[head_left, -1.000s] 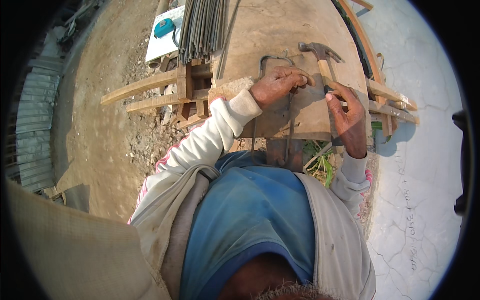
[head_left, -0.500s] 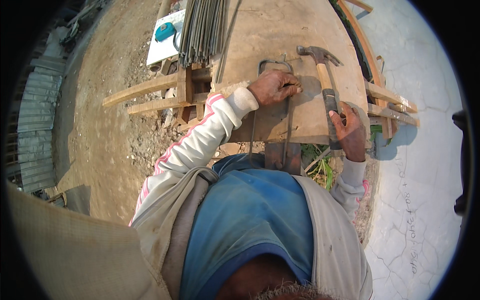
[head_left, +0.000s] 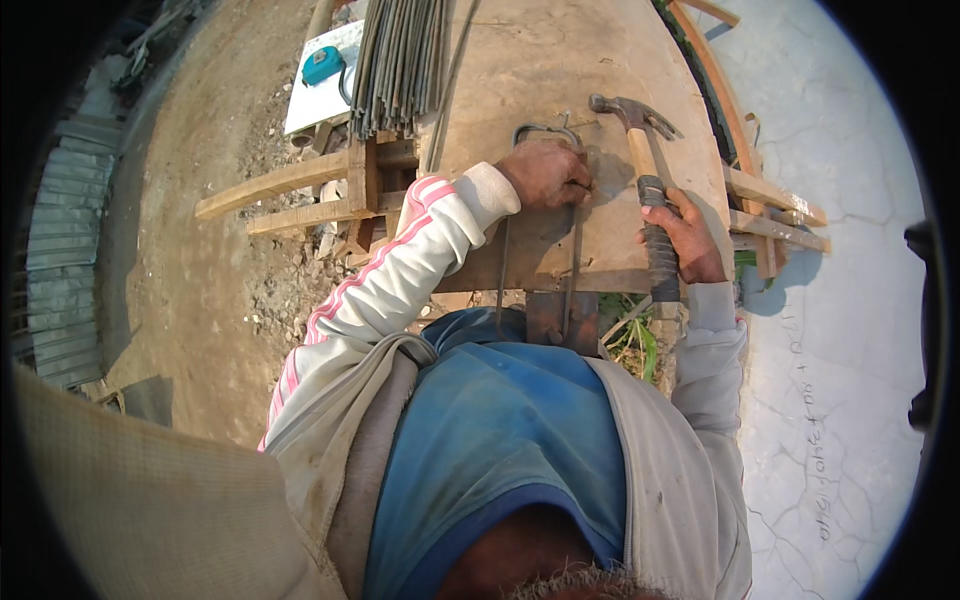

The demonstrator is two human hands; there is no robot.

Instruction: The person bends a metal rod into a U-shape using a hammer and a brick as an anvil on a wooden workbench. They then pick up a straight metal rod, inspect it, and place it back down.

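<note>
My left hand [head_left: 548, 175] is closed over a bent steel rod [head_left: 574, 245], a narrow loop with its curved end beyond my knuckles. The rod's two legs run back toward my body, past the near edge of the wooden board [head_left: 510, 60]. To the right, my right hand [head_left: 690, 235] wraps the black-taped grip of a claw hammer [head_left: 643, 155]. Its wooden shaft points away from me, with the metal head at the far end. Whether the hammer rests on the board or hangs just above it, I cannot tell.
A bundle of straight steel rods [head_left: 397, 70] lies at the far left of the board. Beside it, a teal tape measure [head_left: 322, 65] sits on a white sheet [head_left: 308, 102]. Wooden beams [head_left: 275, 185] jut out left; more timbers [head_left: 775, 190] stick out right, over cracked concrete [head_left: 850, 300].
My right hand has closed round the hammer's grip, its fingers now showing on the handle's far side. My left hand stays at the bent rod, its fingers turned slightly downward.
</note>
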